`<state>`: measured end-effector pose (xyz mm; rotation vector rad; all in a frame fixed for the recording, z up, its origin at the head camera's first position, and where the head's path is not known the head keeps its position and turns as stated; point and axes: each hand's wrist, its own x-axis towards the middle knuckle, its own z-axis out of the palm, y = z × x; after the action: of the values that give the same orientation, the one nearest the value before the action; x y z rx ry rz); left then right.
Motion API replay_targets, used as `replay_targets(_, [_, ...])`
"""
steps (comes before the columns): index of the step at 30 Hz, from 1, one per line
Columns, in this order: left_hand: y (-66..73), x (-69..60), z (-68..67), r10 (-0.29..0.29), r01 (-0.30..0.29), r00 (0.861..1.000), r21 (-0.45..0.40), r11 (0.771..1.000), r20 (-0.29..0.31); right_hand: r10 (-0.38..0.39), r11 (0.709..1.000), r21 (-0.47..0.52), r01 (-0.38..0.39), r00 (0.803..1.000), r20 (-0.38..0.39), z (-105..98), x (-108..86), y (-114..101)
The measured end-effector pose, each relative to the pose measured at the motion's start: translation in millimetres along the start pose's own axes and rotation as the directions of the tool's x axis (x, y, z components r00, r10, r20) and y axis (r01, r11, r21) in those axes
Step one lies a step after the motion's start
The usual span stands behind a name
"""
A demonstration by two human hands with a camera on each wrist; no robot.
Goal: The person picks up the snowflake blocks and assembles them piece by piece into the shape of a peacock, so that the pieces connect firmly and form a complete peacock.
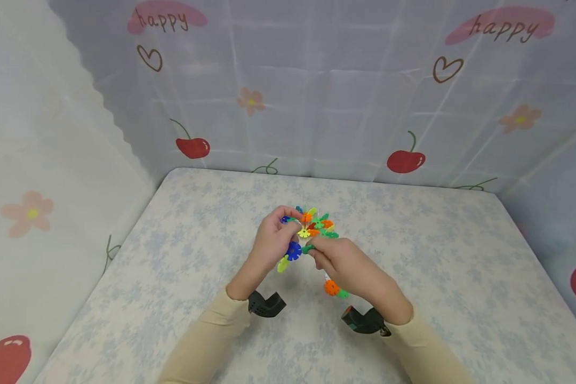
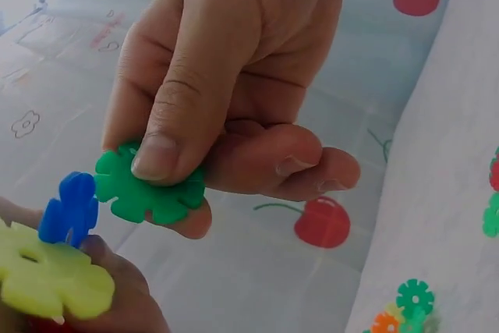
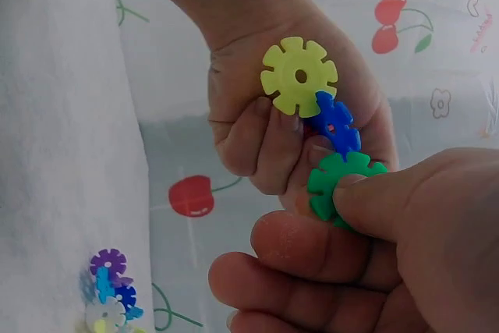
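In the head view my left hand [image 1: 272,239] holds a short chain of flower-shaped plastic discs. It is made of a blue disc [image 3: 334,124] with a yellow disc [image 3: 300,76] joined to it. My right hand [image 1: 352,262] pinches a green disc [image 2: 152,199] between thumb and forefinger. The green disc's notched rim meets the edge of the blue disc, roughly crosswise; how deep they interlock cannot be told. Beyond the hands, a cluster of mixed discs [image 1: 320,224] lies on the table, partly hidden by the left fingers.
An orange disc [image 1: 332,288] with green beside it lies under the right hand. Black wrist cameras [image 1: 267,305] stick out inward from both wrists. The table [image 1: 173,256] has a pale floral cover, and printed curtains [image 1: 317,106] stand behind and at both sides.
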<state>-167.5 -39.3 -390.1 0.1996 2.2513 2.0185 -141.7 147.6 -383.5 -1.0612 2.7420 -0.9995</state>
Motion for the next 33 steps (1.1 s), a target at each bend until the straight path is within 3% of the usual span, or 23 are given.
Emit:
replay_targets(6, [3.9, -0.5, -1.7, 0.036, -0.034, 0.999, 0.134, 0.990, -0.012, -0.041, 0.997, -0.069, 0.042, 0.999, 0.006, 3.1, 2.0, 0.3])
replay_targets(10, [4.0, 0.3, -2.5, 0.049, -0.048, 0.999, 0.172, 0.984, -0.002, -0.040, 0.997, -0.073, 0.040, 0.999, 0.001, 3.3, 1.4, -1.2])
replay_targets(18, [0.6, 1.9, 0.7, 0.056, -0.053, 0.998, 0.168, 0.984, -0.011, -0.104, 0.986, -0.133, 0.097, 0.994, -0.043, 8.4, 1.2, -4.6])
replay_targets(23, [-2.3, 3.6, -0.7, 0.022, -0.019, 0.999, 0.094, 0.995, -0.036, -0.159, 0.978, -0.147, 0.145, 0.983, -0.090, 14.5, 2.0, -5.7])
replay_targets(27, [-1.2, 3.8, -1.6, 0.017, -0.013, 0.999, 0.085, 0.996, -0.050, -0.155, 0.979, -0.152, 0.137, 0.982, -0.110, 15.2, 1.6, -7.0])
replay_targets(33, [-0.3, 2.5, 0.3, 0.063, -0.053, 0.995, 0.133, 0.990, -0.073, -0.130, 0.977, -0.186, 0.105, 0.983, -0.132, 12.8, -0.4, -8.5])
